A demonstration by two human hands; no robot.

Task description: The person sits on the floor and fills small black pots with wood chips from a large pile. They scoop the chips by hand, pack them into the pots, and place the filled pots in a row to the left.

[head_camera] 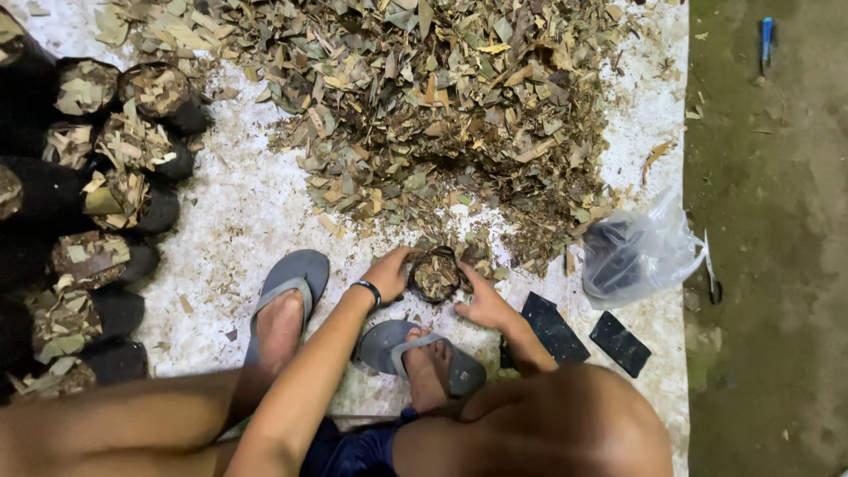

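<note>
Now | left hand [387, 272], right hand [481, 305]: fingers cupping round black bag [435, 276] | crumbly dry leaves [424, 106]

Two hands, left hand [387, 269] and right hand [481, 305], on one small black bag [435, 275]. About nine filled black bags [132, 190] stacked left. Two grey sandals [296, 278]. Two flat empty bags [583, 331]. One clear plastic bag [640, 252]. One leaf pile [442, 106]. One blue tool [767, 40].
</note>
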